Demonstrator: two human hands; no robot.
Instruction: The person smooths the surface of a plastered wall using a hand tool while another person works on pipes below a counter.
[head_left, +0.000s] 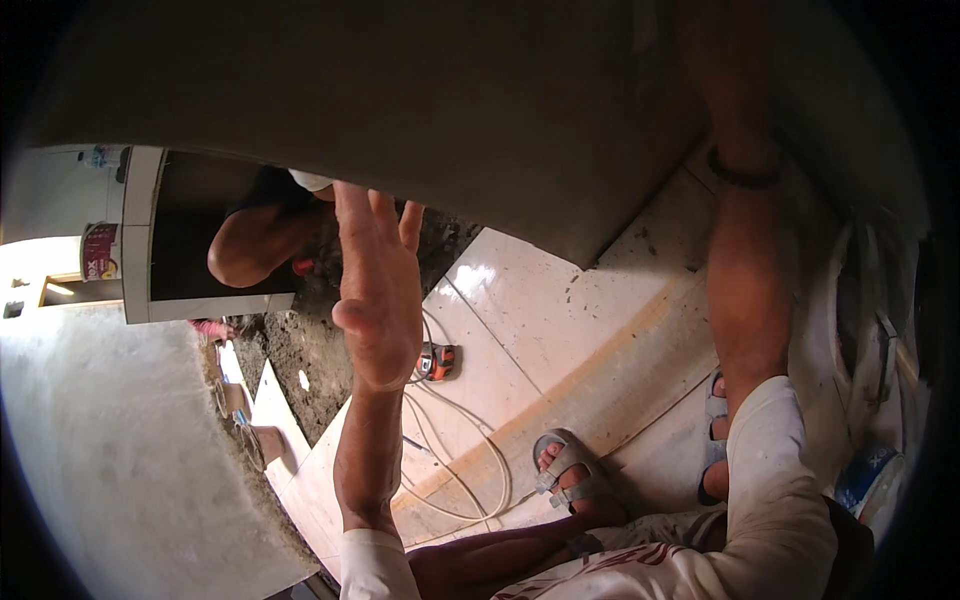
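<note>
A large dark flat slab (400, 90) fills the upper part of the view, its lower edge slanting down to a corner on the right. My left hand (383, 285) is raised at this edge with its palm toward me. Its fingers are stretched and apart, with the thumb foreshortened; the fingertips meet or pass behind the edge, and I cannot tell which. My right arm reaches up along the slab's right side, a dark bracelet (745, 170) on the wrist. Deep shadow and blur hide the fingers of my right hand (725, 50).
Light tiles (500, 300) cover the floor beside rough mortar (290, 345). An orange-and-black power tool (436, 362) lies there with its looping cord (505, 470). Another person's bent knee (245, 245) and pink-sleeved hand (213, 328) show at left, near a maroon bucket (100, 250). My sandalled foot (565, 470) is below.
</note>
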